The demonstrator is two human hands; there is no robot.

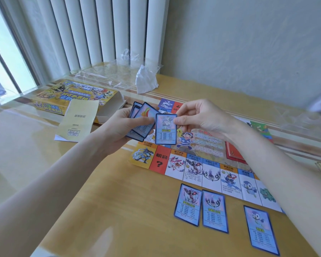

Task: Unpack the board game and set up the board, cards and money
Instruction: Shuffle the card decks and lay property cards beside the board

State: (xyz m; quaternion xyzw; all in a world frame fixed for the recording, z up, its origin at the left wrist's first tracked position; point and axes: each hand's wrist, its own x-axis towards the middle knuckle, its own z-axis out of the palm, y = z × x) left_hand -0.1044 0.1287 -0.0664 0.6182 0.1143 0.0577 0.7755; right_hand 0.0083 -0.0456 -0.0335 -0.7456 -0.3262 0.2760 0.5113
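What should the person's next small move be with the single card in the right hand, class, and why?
Probably lay the single card, pinched by the right hand, on the table beside its matching square. Three cards already lie below their squares on the board; the left hand holds the rest.

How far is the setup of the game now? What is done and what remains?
Done: the box is open, the board lies unfolded, and three cards sit on the table along its near edge. In hand: the left hand holds the deck, and the right hand pinches one card. Left: placing the remaining cards. No money is clearly visible yet.
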